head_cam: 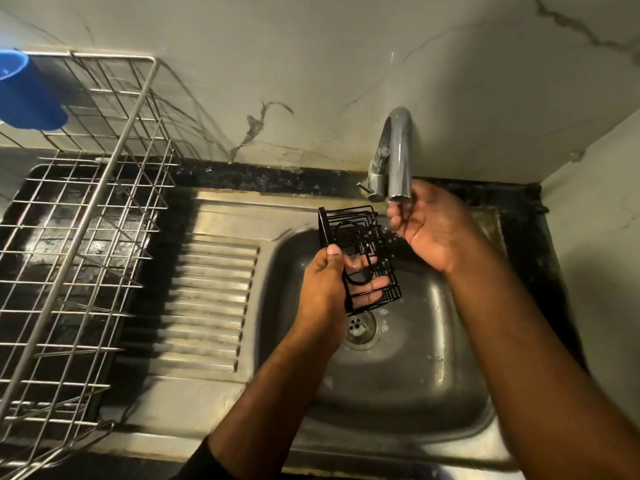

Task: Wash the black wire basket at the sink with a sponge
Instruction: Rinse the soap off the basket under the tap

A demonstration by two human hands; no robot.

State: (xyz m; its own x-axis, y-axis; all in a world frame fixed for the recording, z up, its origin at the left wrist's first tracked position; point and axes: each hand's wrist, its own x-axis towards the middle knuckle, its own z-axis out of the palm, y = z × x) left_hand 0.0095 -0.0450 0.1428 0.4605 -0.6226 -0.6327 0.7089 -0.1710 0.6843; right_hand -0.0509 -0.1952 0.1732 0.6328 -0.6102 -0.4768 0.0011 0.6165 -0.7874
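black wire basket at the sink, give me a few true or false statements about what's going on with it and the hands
1. The left hand holds the black wire basket over the sink bowl. True.
2. The right hand is scrubbing the basket with a sponge. False: no sponge is in view, and the right hand is cupped empty under the tap spout, with water drops falling from it.
3. The basket rests on the drain. False: it is held up above the drain.
4. A blue cup sits at the dish rack, left of the sink. True.
5. The dish rack is full of plates. False: only the blue cup shows at it.
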